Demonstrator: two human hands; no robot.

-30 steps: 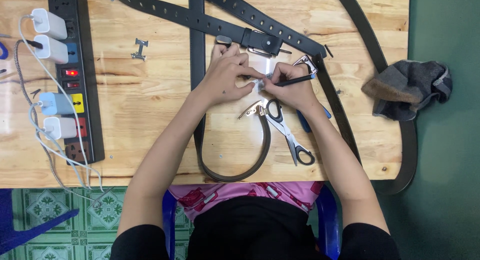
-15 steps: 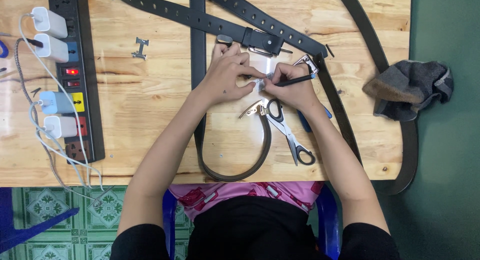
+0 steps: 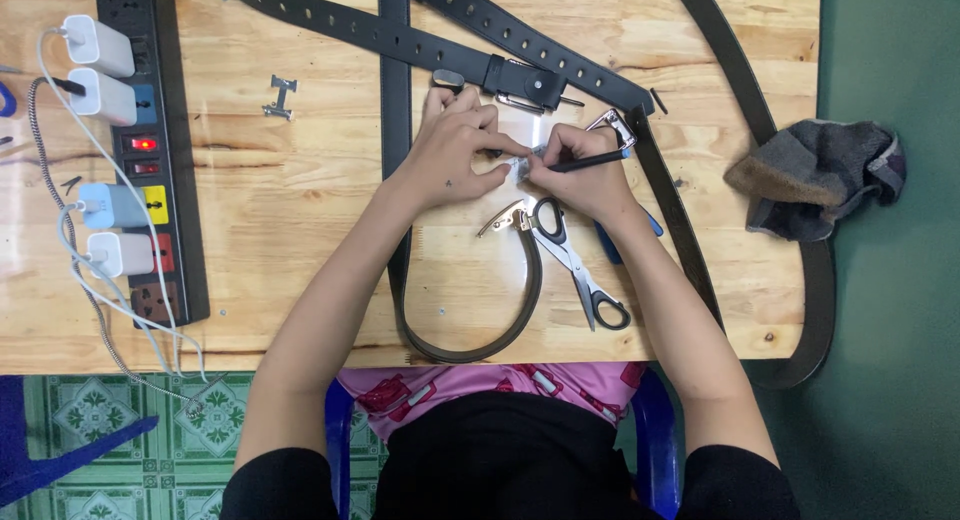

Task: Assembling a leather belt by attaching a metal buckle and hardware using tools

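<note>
A wooden worktop [image 3: 300, 230] carries black belts [image 3: 400, 130]. Just above the scissors [image 3: 575, 265], the left hand [image 3: 455, 150] pinches a small silvery piece [image 3: 522, 163] in a closed grip; the right hand [image 3: 585, 175], touching it, grips a slim black tool [image 3: 590, 161].

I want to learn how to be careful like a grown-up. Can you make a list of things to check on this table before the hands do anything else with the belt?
1. Left hand presses down on the small piece beside the belt: ok.
2. Right hand grips the thin dark tool, tip at the small piece: ok.
3. Left fingertips sit very close to the tool tip: not ok, looks risky.
4. Scissors lie flat and closed, right under the right wrist: ok, but close.
5. Whether the small piece is lined up properly: cannot tell, the hands hide it.
6. Power strip and its cables lie far from the hands: ok.
</note>
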